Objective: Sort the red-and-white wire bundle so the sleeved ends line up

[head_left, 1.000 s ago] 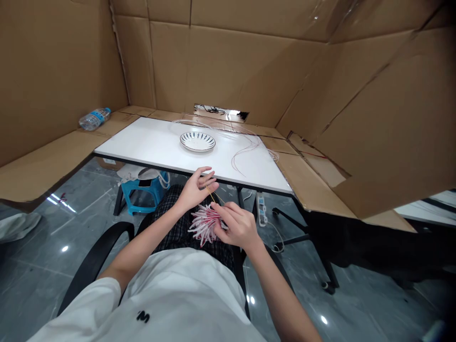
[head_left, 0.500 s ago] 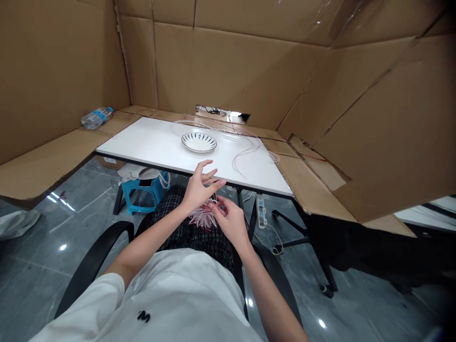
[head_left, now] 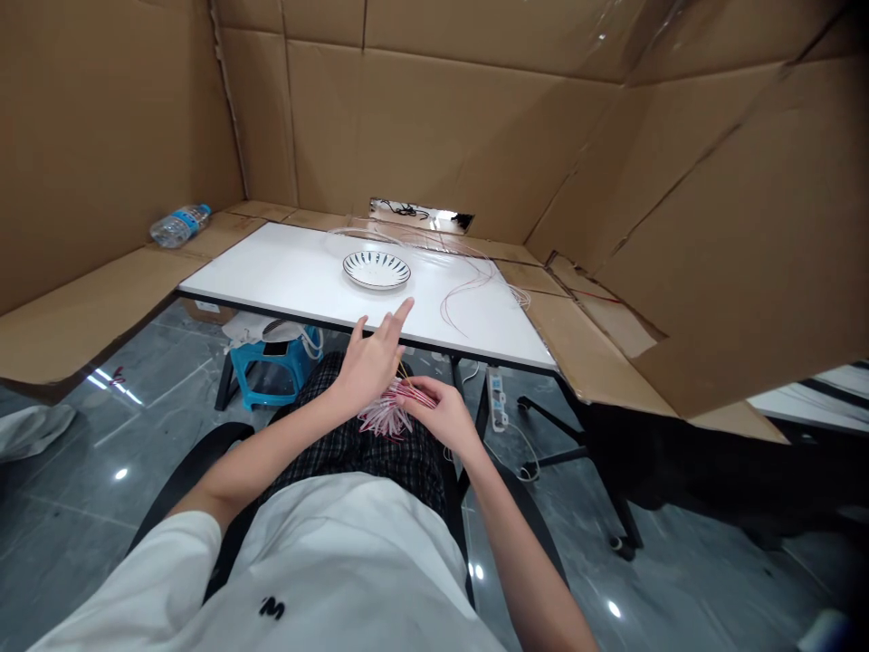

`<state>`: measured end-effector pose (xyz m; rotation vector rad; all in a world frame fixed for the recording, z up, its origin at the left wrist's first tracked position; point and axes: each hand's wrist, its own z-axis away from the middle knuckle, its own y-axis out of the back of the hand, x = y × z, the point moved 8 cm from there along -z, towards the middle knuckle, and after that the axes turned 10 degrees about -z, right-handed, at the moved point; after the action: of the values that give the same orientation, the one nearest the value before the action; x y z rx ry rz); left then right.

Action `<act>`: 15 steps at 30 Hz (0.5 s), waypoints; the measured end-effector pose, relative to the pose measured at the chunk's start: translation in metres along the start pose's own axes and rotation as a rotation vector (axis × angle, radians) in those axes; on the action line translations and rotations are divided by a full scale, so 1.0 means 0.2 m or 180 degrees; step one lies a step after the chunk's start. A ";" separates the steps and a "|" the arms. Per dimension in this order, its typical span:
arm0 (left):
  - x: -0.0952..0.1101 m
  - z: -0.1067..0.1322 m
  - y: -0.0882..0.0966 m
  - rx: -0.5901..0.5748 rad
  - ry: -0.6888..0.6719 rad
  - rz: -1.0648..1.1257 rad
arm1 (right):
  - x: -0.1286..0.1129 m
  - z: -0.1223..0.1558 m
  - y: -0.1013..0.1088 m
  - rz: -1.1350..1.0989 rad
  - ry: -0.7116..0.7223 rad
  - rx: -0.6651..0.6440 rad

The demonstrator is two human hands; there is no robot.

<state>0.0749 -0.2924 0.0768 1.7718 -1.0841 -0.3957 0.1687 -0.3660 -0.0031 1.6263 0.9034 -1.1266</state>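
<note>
Over my lap, a bundle of thin red and white wires (head_left: 386,415) fans out in loose loops. My right hand (head_left: 444,412) is closed around the bundle, thumb and fingers pinching its red strands. Just above, my left hand (head_left: 370,367) has several fingers extended towards the table, its thumb largely hidden. A thin yellow band (head_left: 405,369), resembling a rubber band, stretches from the left hand down to the bundle; how the fingers hold it is partly hidden.
A striped plate (head_left: 377,271) rests on the white table (head_left: 285,272), with loose pinkish wires (head_left: 468,294) to its right. Cardboard walls (head_left: 448,127) enclose the table. A water bottle (head_left: 180,226) lies at the left. Below are a blue stool (head_left: 272,371) and a power strip (head_left: 498,398).
My left hand has turned and shifted slightly left, its fingers now pointing up and right. The yellow band shows stretched between the hands. The right hand keeps its hold on the wires.
</note>
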 end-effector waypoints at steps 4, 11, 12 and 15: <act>0.00 -0.01 -0.04 -0.1165 -0.0165 -0.1078 | -0.01 0.01 0.04 0.0030 -0.0063 0.0147; -0.08 0.02 -0.13 -0.3358 -0.0249 -0.0563 | -0.03 0.00 -0.01 -0.0095 -0.0057 -0.0078; -0.09 0.03 -0.15 -0.3628 -0.0240 -0.0431 | -0.03 0.00 -0.02 -0.0123 -0.0069 -0.0156; -0.11 0.05 -0.22 -0.4241 -0.0121 0.0022 | -0.02 -0.01 -0.04 -0.0151 -0.0164 -0.0275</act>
<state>0.0777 -0.2760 0.0300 0.5638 -0.5544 -0.8813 0.1601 -0.3618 -0.0020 1.5062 0.9486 -1.1413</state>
